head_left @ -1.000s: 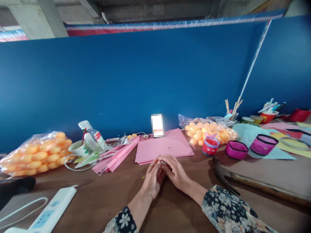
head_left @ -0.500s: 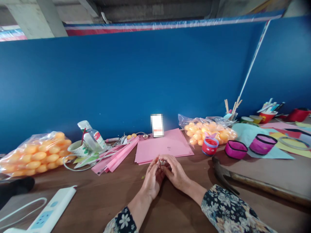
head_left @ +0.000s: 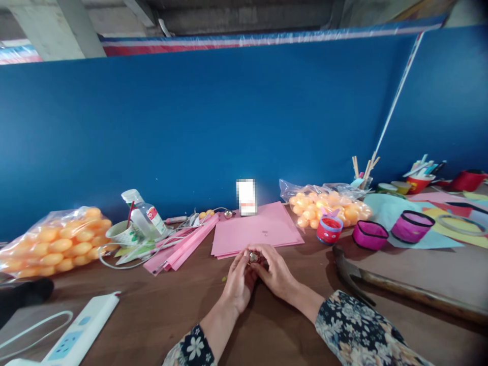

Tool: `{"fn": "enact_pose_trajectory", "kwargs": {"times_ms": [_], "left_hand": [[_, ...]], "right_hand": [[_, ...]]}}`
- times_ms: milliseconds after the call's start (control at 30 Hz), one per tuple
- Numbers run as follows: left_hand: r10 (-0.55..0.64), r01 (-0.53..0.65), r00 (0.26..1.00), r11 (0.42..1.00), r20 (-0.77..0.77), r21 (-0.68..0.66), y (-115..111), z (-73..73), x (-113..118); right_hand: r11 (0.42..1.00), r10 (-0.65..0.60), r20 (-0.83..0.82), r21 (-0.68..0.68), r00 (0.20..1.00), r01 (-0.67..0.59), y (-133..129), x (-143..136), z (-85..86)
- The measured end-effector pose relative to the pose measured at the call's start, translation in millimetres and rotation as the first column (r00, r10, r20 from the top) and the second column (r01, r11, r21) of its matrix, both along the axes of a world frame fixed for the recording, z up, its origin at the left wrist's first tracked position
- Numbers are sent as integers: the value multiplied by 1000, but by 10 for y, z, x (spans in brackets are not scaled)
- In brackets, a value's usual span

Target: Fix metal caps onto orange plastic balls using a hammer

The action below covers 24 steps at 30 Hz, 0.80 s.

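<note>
Both hands meet over the brown table, just in front of a stack of pink sheets. A small shiny metallic ball (head_left: 253,256), like a bell, sits between the fingertips. My left hand (head_left: 238,284) is closed on its left side, fingers curled against it. My right hand (head_left: 275,272) closes round it from the right, with the thumb pressed near it. The undersides of the fingers are hidden. The pink sheets (head_left: 255,231) lie flat beyond the fingertips, with a small grey mark on top.
Bags of orange balls (head_left: 57,244) stand left and back right (head_left: 324,206). A hammer (head_left: 404,290), a red cup (head_left: 329,230) and purple fabric rings (head_left: 370,235) are right. A power strip (head_left: 84,328) lies front left; a bottle (head_left: 150,218) stands behind pink strips (head_left: 186,244).
The metallic ball has turned slightly between the fingertips and shows a rounder side. The hands have barely moved.
</note>
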State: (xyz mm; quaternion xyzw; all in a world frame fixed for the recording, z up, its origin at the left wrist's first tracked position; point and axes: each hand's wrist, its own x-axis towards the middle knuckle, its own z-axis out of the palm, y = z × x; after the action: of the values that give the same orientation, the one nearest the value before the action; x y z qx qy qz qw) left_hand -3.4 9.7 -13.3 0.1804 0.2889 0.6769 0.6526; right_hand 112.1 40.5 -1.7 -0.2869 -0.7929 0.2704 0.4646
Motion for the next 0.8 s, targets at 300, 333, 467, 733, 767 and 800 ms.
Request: {"fn": "enact_pose_trajectory", "kwargs": {"times_ms": [300,333,467,733,767,800], "left_hand": [[-7,7,1000,1000,2,1,10,10,-23],[-14,14,1000,1000,1,2,7,15,-24],[-19,19,1000,1000,-10,-18,-3,37,-23],[-14,15,1000,999,23,-38,-11,54,-2],[-12,12,1000,999,19,-37,-12,59,-1],[-9,10,1000,999,12,-35,-14,65,1]], "right_hand": [[999,36,-5,26,999,-36,-14,6,40],[999,41,-1,24,999,-41,-14,8,46],[999,48,13,16,999,-49,-16,16,71],[1000,22,-15,2,1000,-22,-10,12,67],[1000,16,-18,3,1000,-16,-7,13,61],[1000,2,-19,3,1000,-2,-4,15,54]]}}
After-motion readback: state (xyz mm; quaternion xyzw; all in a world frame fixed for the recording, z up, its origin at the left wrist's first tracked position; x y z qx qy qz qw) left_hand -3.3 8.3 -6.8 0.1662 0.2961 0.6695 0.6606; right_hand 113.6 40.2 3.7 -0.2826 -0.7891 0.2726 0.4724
